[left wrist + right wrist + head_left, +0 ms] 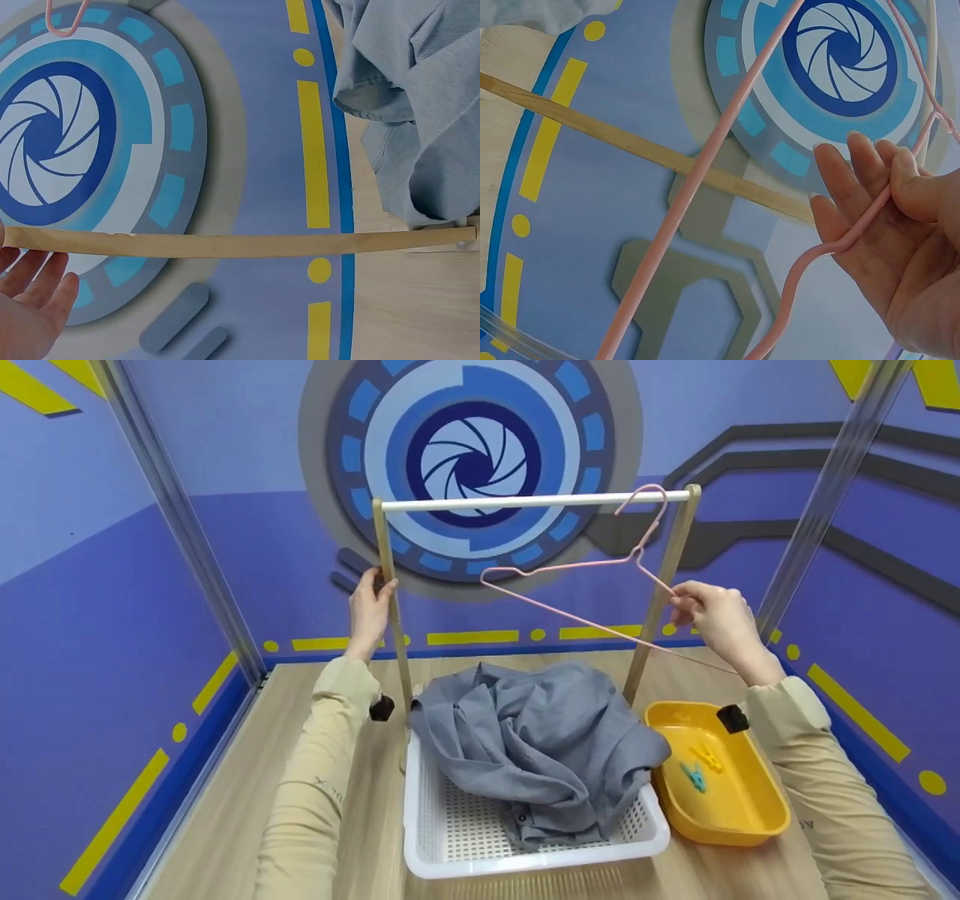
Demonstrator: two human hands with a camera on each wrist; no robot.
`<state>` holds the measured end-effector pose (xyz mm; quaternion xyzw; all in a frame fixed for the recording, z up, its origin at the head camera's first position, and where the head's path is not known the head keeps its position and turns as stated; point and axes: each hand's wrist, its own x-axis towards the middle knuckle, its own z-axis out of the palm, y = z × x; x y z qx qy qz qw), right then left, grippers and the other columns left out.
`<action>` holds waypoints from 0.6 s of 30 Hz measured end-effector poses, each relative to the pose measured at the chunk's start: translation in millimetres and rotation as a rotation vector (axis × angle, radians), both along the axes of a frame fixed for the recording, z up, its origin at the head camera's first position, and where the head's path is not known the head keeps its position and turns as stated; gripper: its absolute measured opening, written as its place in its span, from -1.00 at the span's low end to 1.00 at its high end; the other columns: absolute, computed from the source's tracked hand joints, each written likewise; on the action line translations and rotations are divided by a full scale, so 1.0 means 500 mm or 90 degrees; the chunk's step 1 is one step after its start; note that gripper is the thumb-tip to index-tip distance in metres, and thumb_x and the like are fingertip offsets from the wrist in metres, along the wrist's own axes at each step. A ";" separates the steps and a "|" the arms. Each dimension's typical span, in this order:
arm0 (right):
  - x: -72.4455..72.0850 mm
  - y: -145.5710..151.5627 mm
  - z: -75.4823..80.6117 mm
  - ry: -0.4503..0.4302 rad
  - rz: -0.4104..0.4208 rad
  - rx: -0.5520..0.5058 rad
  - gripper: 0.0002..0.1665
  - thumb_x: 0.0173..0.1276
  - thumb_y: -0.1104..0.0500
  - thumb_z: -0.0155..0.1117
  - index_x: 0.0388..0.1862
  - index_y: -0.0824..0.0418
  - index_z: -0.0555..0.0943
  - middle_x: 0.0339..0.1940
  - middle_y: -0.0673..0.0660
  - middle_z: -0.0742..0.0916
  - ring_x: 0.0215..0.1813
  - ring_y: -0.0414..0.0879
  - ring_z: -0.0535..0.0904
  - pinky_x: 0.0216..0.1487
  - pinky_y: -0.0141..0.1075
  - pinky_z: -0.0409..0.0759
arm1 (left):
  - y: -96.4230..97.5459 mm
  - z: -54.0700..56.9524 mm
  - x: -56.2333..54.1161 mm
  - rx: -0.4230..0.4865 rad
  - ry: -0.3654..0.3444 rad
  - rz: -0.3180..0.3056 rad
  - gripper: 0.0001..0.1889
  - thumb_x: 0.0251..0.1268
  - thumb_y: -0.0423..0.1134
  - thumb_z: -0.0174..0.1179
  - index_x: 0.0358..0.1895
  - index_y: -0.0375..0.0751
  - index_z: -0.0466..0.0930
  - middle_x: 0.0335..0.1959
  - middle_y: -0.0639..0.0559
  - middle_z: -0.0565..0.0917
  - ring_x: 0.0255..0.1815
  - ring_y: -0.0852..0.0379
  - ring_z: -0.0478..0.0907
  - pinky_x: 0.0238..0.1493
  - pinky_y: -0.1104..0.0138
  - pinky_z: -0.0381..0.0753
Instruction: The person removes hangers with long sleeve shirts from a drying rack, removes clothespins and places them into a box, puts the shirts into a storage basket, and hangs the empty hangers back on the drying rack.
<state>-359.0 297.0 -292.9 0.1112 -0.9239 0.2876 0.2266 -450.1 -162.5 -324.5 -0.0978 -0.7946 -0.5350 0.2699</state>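
Observation:
At the left side of a small clothes rack, my left hand (367,615) grips the wooden post (225,246), thumb and fingers about it. My right hand (716,622) pinches a pink clothes hanger (692,180) by its right shoulder between thumb and fingers. The hanger tilts, and its hook (663,502) overlaps the right end of the white rod (510,502); whether it hangs on the rod I cannot tell. Below the rod, a crumpled grey garment (540,735) lies in a white basket (525,868), partly draping over its right rim.
Right of the basket stands a yellow tray (727,836) holding a yellow clothespin (706,757) and a teal clothespin (694,777). The rack's right post (667,577) rises behind the hanger. Printed panels and metal corner posts (180,517) surround the wooden table (300,682).

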 end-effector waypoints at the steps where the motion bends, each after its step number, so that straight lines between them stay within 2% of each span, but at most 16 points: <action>1: -0.004 0.000 0.003 0.002 -0.003 0.004 -0.78 0.34 0.20 0.09 -0.16 0.29 0.60 -0.48 0.14 0.66 -0.41 0.05 0.61 -0.34 -0.10 0.52 | 0.000 0.000 -0.002 0.002 0.002 0.002 -0.69 0.33 -0.28 0.02 0.06 -0.38 0.40 -0.14 -0.19 0.51 -0.15 0.00 0.45 -0.14 0.22 0.42; 5: -0.014 -0.002 0.013 -0.009 -0.008 -0.003 -0.77 0.34 0.19 0.09 -0.15 0.29 0.60 -0.46 0.15 0.66 -0.39 0.06 0.61 -0.34 -0.13 0.53 | 0.000 -0.003 -0.011 -0.009 0.015 0.020 -0.70 0.31 -0.30 0.05 0.02 -0.42 0.44 -0.20 -0.22 0.47 -0.20 -0.04 0.44 -0.16 0.21 0.43; 11: -0.022 -0.008 0.024 -0.025 -0.006 -0.005 -0.77 0.35 0.19 0.08 -0.14 0.27 0.59 -0.43 0.17 0.67 -0.36 0.06 0.61 -0.30 -0.07 0.52 | -0.005 -0.008 -0.018 -0.015 0.030 0.037 -0.75 0.28 -0.29 0.08 -0.11 -0.45 0.50 -0.33 -0.20 0.41 -0.28 -0.07 0.41 -0.23 0.21 0.41; 18: -0.033 -0.010 0.041 -0.025 -0.019 -0.011 -0.78 0.35 0.19 0.08 -0.17 0.28 0.60 -0.44 0.17 0.67 -0.37 0.07 0.61 -0.36 -0.15 0.54 | -0.006 -0.005 -0.018 -0.016 0.013 0.025 -0.70 0.27 -0.27 0.08 -0.05 -0.44 0.49 -0.26 -0.23 0.46 -0.22 -0.08 0.45 -0.17 0.19 0.43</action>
